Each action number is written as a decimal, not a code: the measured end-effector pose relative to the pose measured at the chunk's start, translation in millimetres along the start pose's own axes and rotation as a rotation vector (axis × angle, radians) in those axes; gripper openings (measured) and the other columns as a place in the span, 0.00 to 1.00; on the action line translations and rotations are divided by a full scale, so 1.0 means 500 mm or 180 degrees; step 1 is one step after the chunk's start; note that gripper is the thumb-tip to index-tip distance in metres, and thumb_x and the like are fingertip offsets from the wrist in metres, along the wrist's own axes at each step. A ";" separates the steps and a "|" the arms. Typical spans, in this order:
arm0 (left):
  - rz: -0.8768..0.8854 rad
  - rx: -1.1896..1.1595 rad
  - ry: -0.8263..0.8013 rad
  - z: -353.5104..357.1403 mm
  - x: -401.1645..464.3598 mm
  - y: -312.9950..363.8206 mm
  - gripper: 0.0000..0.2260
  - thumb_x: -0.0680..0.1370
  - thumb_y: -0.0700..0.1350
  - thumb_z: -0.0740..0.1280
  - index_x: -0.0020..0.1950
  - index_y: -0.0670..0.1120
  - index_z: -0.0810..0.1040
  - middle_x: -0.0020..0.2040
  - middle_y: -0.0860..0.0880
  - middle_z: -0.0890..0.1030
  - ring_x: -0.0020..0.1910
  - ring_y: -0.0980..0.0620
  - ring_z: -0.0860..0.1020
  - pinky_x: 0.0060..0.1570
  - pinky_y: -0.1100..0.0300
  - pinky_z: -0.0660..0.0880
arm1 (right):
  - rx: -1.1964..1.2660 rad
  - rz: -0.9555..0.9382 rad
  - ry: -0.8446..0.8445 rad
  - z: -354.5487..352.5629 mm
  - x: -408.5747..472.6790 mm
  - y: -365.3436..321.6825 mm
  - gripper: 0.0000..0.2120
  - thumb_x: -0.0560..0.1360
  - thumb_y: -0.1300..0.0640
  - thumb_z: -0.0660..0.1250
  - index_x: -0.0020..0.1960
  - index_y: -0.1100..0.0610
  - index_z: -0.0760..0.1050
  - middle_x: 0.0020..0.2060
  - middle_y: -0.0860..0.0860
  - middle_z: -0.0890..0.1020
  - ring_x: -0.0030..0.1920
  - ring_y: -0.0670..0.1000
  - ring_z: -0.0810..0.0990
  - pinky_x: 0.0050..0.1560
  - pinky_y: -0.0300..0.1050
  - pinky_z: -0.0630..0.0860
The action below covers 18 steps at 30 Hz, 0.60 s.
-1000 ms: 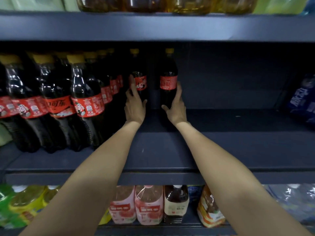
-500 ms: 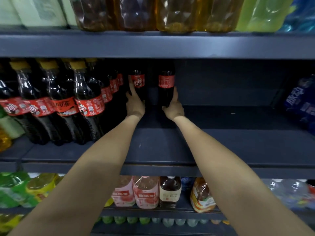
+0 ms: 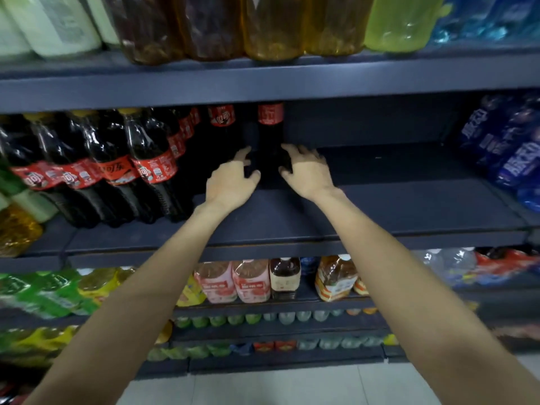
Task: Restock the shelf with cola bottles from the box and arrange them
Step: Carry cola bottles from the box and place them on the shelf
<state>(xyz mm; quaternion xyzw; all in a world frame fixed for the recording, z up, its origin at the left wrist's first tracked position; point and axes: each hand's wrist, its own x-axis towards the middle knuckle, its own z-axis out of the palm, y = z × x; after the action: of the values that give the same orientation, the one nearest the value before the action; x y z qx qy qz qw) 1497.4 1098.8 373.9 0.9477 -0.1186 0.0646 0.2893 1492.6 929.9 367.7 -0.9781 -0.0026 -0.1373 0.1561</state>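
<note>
my left hand point(image 3: 230, 182) and right hand point(image 3: 306, 171) loose, fingers spread, holding nothing, flanking rear cola bottle point(image 3: 270, 135) mid-frame, dark shelf point(image 3: 394, 206) bare at right, pale floor tiles point(image 3: 292, 384) along bottom

**Middle shelf: bottles left, gap right**

On the middle shelf point(image 3: 380, 211) I see a row of cola bottles point(image 3: 122, 168) along its left part, reaching from the front edge toward the back; two more cola bottles point(image 3: 270, 135) stand side by side at the back, just right of that row; my left hand point(image 3: 230, 182) sits before the left one, my right hand point(image 3: 306, 171) just right of the other; wrapped packs point(image 3: 511, 147) fill the shelf's right end; large jugs point(image 3: 274, 24) stand on the shelf above; smaller bottles point(image 3: 251, 280) line the shelf below.
</note>
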 end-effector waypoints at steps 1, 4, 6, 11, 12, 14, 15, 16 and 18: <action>0.0197 0.0138 0.0148 -0.013 -0.030 0.017 0.20 0.78 0.53 0.62 0.69 0.52 0.70 0.60 0.51 0.80 0.59 0.45 0.78 0.57 0.51 0.75 | -0.0156 -0.0098 0.0180 -0.024 -0.033 0.002 0.23 0.78 0.51 0.60 0.72 0.53 0.65 0.65 0.57 0.73 0.64 0.60 0.71 0.61 0.52 0.67; 0.1201 0.0187 0.0652 -0.028 -0.114 0.076 0.12 0.79 0.51 0.62 0.60 0.53 0.78 0.47 0.56 0.83 0.49 0.52 0.81 0.47 0.58 0.76 | -0.0487 -0.0069 0.0499 -0.081 -0.147 0.020 0.16 0.79 0.51 0.59 0.64 0.53 0.73 0.55 0.54 0.80 0.53 0.59 0.79 0.46 0.48 0.72; 0.2062 0.0003 0.0755 -0.016 -0.157 0.113 0.11 0.79 0.50 0.62 0.56 0.51 0.80 0.41 0.56 0.83 0.43 0.55 0.81 0.40 0.61 0.74 | -0.0682 0.0050 0.0696 -0.104 -0.238 0.048 0.13 0.78 0.50 0.60 0.59 0.54 0.75 0.48 0.54 0.82 0.46 0.60 0.81 0.38 0.47 0.70; 0.3476 -0.0629 -0.0135 0.120 -0.265 0.220 0.09 0.79 0.47 0.63 0.53 0.49 0.82 0.46 0.54 0.84 0.45 0.54 0.81 0.41 0.58 0.77 | -0.0785 0.0747 0.0767 -0.134 -0.527 0.138 0.12 0.73 0.50 0.60 0.50 0.54 0.77 0.39 0.52 0.81 0.37 0.59 0.81 0.28 0.44 0.68; 0.3591 -0.0661 -0.0481 0.157 -0.295 0.246 0.09 0.78 0.47 0.63 0.54 0.49 0.82 0.48 0.54 0.83 0.47 0.54 0.81 0.42 0.58 0.76 | -0.0696 0.0997 0.0591 -0.134 -0.591 0.163 0.11 0.73 0.50 0.62 0.52 0.53 0.78 0.42 0.52 0.81 0.40 0.59 0.81 0.30 0.46 0.72; 0.3665 -0.0631 -0.1208 0.242 -0.360 0.299 0.11 0.77 0.49 0.62 0.55 0.50 0.81 0.51 0.54 0.82 0.50 0.52 0.80 0.44 0.58 0.75 | -0.0406 0.1554 0.0147 -0.130 -0.727 0.215 0.13 0.75 0.51 0.64 0.58 0.51 0.76 0.50 0.52 0.80 0.51 0.59 0.80 0.41 0.52 0.78; 0.3596 -0.0577 -0.1595 0.288 -0.394 0.326 0.13 0.77 0.51 0.61 0.56 0.51 0.81 0.52 0.54 0.82 0.51 0.52 0.79 0.45 0.58 0.75 | -0.0263 0.1843 -0.0014 -0.127 -0.797 0.242 0.14 0.75 0.50 0.64 0.61 0.50 0.75 0.54 0.52 0.79 0.55 0.58 0.78 0.46 0.53 0.77; 0.3487 -0.0501 -0.1964 0.338 -0.428 0.352 0.14 0.77 0.52 0.61 0.57 0.51 0.80 0.53 0.54 0.82 0.52 0.53 0.79 0.46 0.58 0.75 | -0.0143 0.2139 -0.0133 -0.123 -0.866 0.270 0.15 0.76 0.49 0.63 0.62 0.49 0.74 0.56 0.51 0.78 0.58 0.57 0.76 0.50 0.53 0.76; 0.3200 -0.0403 -0.2630 0.441 -0.504 0.401 0.14 0.76 0.52 0.63 0.59 0.51 0.79 0.54 0.53 0.82 0.52 0.54 0.80 0.49 0.55 0.77 | 0.0096 0.2718 -0.0318 -0.114 -1.001 0.323 0.16 0.77 0.47 0.62 0.65 0.48 0.72 0.59 0.50 0.77 0.60 0.55 0.75 0.53 0.51 0.74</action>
<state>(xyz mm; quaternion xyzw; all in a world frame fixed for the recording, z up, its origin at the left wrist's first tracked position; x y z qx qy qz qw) 1213.7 860.3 250.9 0.7046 -0.6523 -0.1846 0.2097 1003.2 777.6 235.7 -0.8945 0.3929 -0.0128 0.2129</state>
